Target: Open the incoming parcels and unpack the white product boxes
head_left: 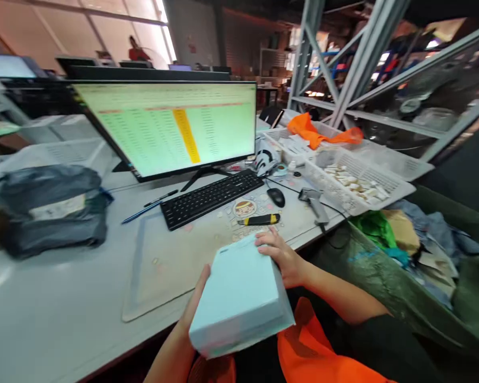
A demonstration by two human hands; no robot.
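Observation:
A pale blue-white box is held tilted over the desk's front edge, between both my hands. My left hand grips its left side, with most of the fingers hidden behind the box. At the upper right corner, my right hand has its fingers bent over the top face. Just beyond the box lies a yellow and black utility knife on the desk mat. A grey barcode scanner rests to the right of a black mouse.
Behind the keyboard stands a lit monitor. A dark plastic parcel and pens lie left. White baskets line the right, one with small pieces. A green sack of discarded packaging stands beside the desk. A person is far back.

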